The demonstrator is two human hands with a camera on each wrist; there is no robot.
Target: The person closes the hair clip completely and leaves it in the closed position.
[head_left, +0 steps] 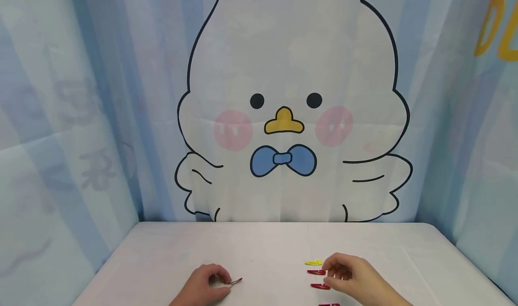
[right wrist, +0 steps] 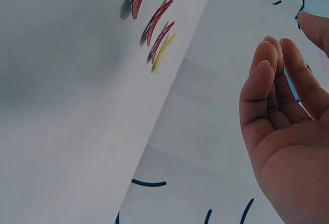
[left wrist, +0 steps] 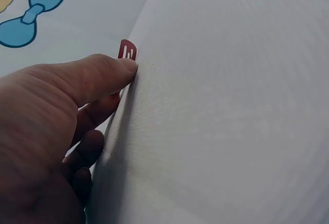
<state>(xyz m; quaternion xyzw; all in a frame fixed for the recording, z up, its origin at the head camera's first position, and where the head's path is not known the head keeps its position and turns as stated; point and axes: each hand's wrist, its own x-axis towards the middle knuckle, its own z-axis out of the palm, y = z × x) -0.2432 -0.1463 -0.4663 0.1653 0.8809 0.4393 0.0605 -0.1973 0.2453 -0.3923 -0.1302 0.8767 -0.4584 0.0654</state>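
Between thumb and fingertips my left hand (head_left: pixel 204 285) pinches a dark red snap hair clip (head_left: pixel 236 281), low over the white table. In the left wrist view the slotted end of this red clip (left wrist: pixel 127 49) sticks out past the thumb. My right hand (head_left: pixel 356 276) is beside a column of snap hair clips, fingers loosely bent and thumb apart, holding nothing. The column has a yellow clip (head_left: pixel 313 263) at the back, then a red clip (head_left: pixel 316 272), a second red clip (head_left: pixel 320 286), and a third red clip (head_left: pixel 329 304) cut off by the frame's bottom.
The white table (head_left: pixel 263 243) has rounded back corners. Behind it hangs a light blue curtain (head_left: pixel 162 117) printed with a large white bird wearing a blue bow tie. More printed cloth (head_left: pixel 477 162) closes off the right side, and another panel (head_left: pixel 48 162) the left.
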